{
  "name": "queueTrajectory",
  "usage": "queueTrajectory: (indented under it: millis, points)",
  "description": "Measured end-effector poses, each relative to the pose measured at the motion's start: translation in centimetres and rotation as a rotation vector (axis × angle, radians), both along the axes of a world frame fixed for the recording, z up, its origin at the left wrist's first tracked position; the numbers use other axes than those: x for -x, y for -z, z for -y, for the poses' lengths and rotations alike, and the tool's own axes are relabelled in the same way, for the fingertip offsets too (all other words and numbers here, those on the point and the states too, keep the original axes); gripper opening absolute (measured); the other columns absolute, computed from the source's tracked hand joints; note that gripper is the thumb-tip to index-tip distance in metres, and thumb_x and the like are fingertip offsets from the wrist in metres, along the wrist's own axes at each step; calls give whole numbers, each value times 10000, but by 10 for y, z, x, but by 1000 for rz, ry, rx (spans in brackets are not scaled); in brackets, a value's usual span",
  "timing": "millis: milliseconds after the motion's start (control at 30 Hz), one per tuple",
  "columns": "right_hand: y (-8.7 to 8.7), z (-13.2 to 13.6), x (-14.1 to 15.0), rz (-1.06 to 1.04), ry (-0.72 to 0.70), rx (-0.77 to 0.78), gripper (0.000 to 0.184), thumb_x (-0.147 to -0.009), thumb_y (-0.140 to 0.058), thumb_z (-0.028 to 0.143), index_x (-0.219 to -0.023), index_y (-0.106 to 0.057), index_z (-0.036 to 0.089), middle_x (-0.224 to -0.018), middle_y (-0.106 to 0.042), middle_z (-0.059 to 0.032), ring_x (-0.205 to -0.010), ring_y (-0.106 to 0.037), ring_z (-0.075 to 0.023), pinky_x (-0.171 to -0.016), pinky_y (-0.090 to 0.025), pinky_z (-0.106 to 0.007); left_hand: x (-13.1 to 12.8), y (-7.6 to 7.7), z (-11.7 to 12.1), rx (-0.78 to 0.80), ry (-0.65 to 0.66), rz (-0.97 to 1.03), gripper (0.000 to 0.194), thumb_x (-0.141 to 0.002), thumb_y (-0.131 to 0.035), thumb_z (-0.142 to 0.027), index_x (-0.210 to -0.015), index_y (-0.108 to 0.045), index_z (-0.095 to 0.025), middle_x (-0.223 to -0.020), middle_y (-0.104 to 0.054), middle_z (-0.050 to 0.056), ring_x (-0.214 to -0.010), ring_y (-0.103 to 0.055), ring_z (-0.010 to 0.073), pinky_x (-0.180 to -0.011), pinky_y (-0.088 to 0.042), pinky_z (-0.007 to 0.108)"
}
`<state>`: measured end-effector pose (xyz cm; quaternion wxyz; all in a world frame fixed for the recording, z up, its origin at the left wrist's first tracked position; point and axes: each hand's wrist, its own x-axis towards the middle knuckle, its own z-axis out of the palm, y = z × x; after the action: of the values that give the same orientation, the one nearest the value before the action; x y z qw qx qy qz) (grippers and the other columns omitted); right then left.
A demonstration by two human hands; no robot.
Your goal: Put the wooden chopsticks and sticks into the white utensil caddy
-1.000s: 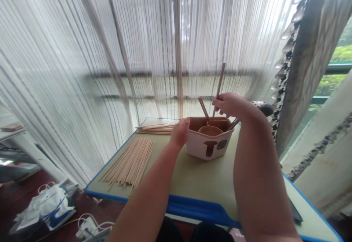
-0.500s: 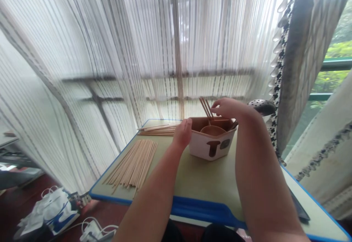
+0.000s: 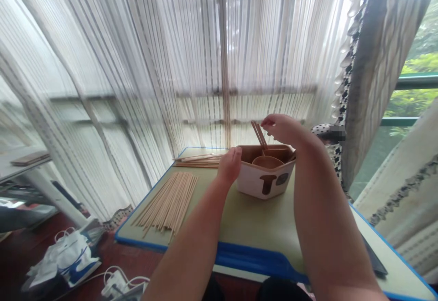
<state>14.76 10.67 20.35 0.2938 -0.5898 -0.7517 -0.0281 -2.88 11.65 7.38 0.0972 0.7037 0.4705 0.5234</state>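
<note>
A white utensil holder [image 3: 255,182] with a brown rim and inner dividers stands upright on the table. My left hand [image 3: 231,164] grips its left side, fingers at the rim. Several chopsticks [image 3: 259,133] stand in its rear compartment, leaning left. Just right of their tops is my right hand [image 3: 278,128], fingers curled and pinched together; whether a stick is between them is hidden. Past my right forearm shows the perforated head of a slotted ladle [image 3: 321,128]. To the left, many loose chopsticks lie fanned out in a pile [image 3: 171,200], with another bunch [image 3: 200,160] behind.
The folding table [image 3: 256,219] has a blue edge and a blue trough [image 3: 249,257] at the front. A dark flat object [image 3: 374,257] lies at the right. White bags [image 3: 63,260] and a power strip with cables [image 3: 116,282] are on the floor. A sheer curtain [image 3: 201,64] hangs behind.
My right hand has risen slightly from beside the chopsticks to the level of their tops, its fingers drawing closer together. My left hand keeps its grip on the holder. The view has shifted slightly.
</note>
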Motion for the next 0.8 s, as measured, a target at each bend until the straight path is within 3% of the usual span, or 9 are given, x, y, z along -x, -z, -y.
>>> queueTrajectory:
  millis: [133,333,633,800]
  points:
    - [-1,3,2,-47,-53,4,375,-787,-524,331,-1127,-588,188,-967,-667,-68,-747,-598,-154,-647,-438,-248,0,0,0,7,-2,-11,445,-908,-223,-464,-702,-516,-200,-589,-507,12,-566,-486,143,-527,-356,268]
    - [-1,2,6,47,-43,22,236,-745,-555,250,-939,-673,186,-882,-679,-60,-777,-597,-175,-675,-430,-256,0,-2,3,36,14,-12,453,-905,-216,-479,-728,-522,-196,-644,-539,22,-629,-513,150,-581,-383,276]
    - [-2,3,8,32,-41,-33,264,-767,-527,250,-975,-677,187,-883,-686,-64,-789,-607,-174,-695,-437,-250,-1,-2,3,41,-3,-36,457,-911,-210,-463,-728,-530,-193,-630,-534,25,-605,-501,147,-568,-372,271]
    - [1,1,13,55,-23,-31,261,-721,-544,219,-931,-693,176,-831,-691,-64,-757,-607,-180,-654,-428,-242,1,3,2,64,-51,-55,545,-917,-104,-473,-811,-556,-187,-716,-593,37,-701,-550,158,-645,-403,276]
